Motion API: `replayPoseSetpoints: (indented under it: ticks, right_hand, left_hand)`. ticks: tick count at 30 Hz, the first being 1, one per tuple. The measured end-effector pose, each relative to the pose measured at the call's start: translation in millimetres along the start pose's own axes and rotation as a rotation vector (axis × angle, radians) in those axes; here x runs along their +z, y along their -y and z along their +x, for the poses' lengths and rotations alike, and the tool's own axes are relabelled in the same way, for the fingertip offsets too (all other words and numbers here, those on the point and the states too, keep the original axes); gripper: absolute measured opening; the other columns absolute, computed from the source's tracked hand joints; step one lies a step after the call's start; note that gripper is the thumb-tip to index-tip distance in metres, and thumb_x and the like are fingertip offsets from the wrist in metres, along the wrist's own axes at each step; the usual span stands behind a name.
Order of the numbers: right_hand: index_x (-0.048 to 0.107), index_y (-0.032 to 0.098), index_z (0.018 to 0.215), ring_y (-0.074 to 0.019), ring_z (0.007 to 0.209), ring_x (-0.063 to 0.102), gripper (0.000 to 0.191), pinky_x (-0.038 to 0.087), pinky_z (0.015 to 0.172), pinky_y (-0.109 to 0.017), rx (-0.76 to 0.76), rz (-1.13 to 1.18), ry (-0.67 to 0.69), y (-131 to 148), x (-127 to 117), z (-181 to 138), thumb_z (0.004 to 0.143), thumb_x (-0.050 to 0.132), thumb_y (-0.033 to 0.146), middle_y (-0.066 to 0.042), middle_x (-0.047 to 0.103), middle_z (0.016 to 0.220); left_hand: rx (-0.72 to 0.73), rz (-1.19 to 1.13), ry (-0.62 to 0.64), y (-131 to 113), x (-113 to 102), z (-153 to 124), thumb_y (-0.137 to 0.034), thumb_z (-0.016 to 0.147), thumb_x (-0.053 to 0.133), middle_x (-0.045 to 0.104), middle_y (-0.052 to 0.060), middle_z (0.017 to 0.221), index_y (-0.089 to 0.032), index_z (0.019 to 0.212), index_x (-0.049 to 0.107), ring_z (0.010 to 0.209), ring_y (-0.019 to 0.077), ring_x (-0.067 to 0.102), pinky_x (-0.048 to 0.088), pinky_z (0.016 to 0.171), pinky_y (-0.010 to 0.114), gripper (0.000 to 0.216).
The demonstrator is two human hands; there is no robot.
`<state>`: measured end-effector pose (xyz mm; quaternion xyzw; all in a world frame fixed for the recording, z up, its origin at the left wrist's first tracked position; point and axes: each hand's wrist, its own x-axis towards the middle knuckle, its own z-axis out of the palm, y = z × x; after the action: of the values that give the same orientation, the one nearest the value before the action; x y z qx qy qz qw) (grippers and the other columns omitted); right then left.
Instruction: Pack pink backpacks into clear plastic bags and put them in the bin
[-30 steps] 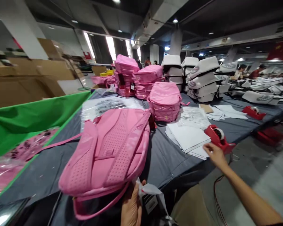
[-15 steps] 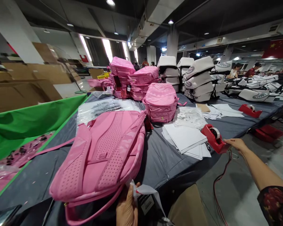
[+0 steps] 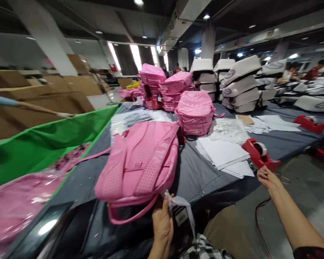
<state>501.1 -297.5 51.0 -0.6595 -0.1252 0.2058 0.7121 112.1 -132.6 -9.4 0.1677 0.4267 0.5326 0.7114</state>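
A pink backpack lies on the table with its straps and padded back facing up. My left hand is closed at its near right corner, thumb pressed on a thin white strip that trails to the right. A black tag with a pale label hangs beside the fingers. My right hand is just below the front end of a red tape dispenser, fingers curled together. Whether tape is in them I cannot make out.
White paper sheets and clear plastic bags lie mid-table. Behind are stacked pink backpacks and white bags. A green-lined bin flanks the left, with another person's arm over it. A phone-like black slab is near left.
My view has swung left, bringing the other person's arm into sight. My right hand has come from the dispenser's front end to just below it. My left hand keeps its grip.
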Motion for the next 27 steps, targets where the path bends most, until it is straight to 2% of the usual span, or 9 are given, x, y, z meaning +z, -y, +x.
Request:
replayPoseSetpoints:
  ticks: [2,6,9,12,15,18,21,24,27]
  right_hand:
    - [0.028,0.023,0.064,-0.0052,0.042,0.018,0.05,0.021,0.034,-0.014,0.055,0.061,0.17,-8,51,-21,0.087,0.069,0.041,0.011,0.023,0.053]
    - [0.05,0.023,0.079,-0.0057,0.045,0.022,0.043,0.02,0.037,-0.017,0.087,0.004,0.615,-11,151,-91,0.08,0.074,0.058,0.009,0.036,0.058]
    - [0.055,0.022,0.08,-0.0084,0.051,0.032,0.051,0.031,0.046,-0.021,-0.157,-0.271,0.993,-2,206,-139,0.08,0.067,0.071,0.006,0.041,0.06]
    - [0.054,0.021,0.071,-0.0124,0.06,0.043,0.053,0.039,0.058,-0.025,-0.476,-0.487,1.17,3,243,-160,0.085,0.058,0.072,0.002,0.05,0.063]
    - [0.053,0.023,0.071,-0.0132,0.057,0.045,0.048,0.037,0.057,-0.026,-0.651,-0.619,1.186,-3,264,-158,0.09,0.052,0.067,0.001,0.055,0.062]
    - [0.056,0.025,0.074,-0.0145,0.055,0.051,0.038,0.036,0.056,-0.027,-0.73,-0.735,1.141,-15,274,-151,0.09,0.053,0.058,0.0,0.063,0.064]
    - [0.06,0.027,0.077,-0.0163,0.056,0.057,0.023,0.036,0.056,-0.027,-0.758,-0.804,1.119,-23,278,-147,0.087,0.058,0.047,0.0,0.069,0.068]
    - [0.06,0.027,0.077,-0.0172,0.054,0.057,0.018,0.034,0.055,-0.028,-0.759,-0.839,1.104,-22,278,-145,0.085,0.059,0.044,0.0,0.067,0.065]
    - [0.059,0.026,0.079,-0.0176,0.059,0.058,0.023,0.039,0.057,-0.027,-0.682,-0.802,1.192,-17,274,-141,0.089,0.052,0.046,-0.001,0.068,0.069]
  left_hand:
    - [0.067,0.004,0.016,0,2,-3,-0.047,0.049,0.098,0.076,0.005,0.085,-0.014,0.099,0.072,0.075,0.0187,0.072,0.058,0.072,0.028,0.065]
    - [0.183,0.051,0.046,-1,6,-6,-0.05,0.052,0.095,0.075,0.005,0.087,-0.013,0.094,0.074,0.076,0.0175,0.068,0.053,0.078,0.03,0.06]
    - [0.21,0.065,0.068,-3,10,-7,-0.049,0.056,0.092,0.075,0.008,0.088,-0.011,0.094,0.074,0.081,0.0206,0.068,0.051,0.084,0.034,0.056]
    - [0.26,0.048,0.11,-7,15,-10,-0.047,0.06,0.091,0.075,0.01,0.095,-0.012,0.096,0.074,0.093,0.0247,0.069,0.05,0.09,0.035,0.053]
    - [0.29,0.029,0.152,-10,18,-13,-0.047,0.061,0.09,0.076,0.012,0.099,-0.012,0.096,0.075,0.1,0.0274,0.069,0.05,0.093,0.036,0.052]
    - [0.288,-0.007,0.166,-13,18,-14,-0.047,0.058,0.092,0.076,0.013,0.102,-0.012,0.098,0.075,0.098,0.0272,0.069,0.05,0.093,0.037,0.055]
    - [0.263,-0.033,0.209,-16,15,-16,-0.046,0.056,0.093,0.076,0.013,0.105,-0.013,0.097,0.076,0.102,0.0284,0.069,0.05,0.097,0.037,0.056]
    - [0.214,-0.077,0.272,-15,11,-16,-0.047,0.066,0.088,0.075,0.014,0.113,-0.013,0.104,0.076,0.114,0.0293,0.066,0.047,0.104,0.039,0.052]
    - [0.181,-0.124,0.188,-10,8,-10,-0.047,0.066,0.088,0.075,0.013,0.111,-0.014,0.102,0.077,0.113,0.0282,0.067,0.045,0.107,0.04,0.05]
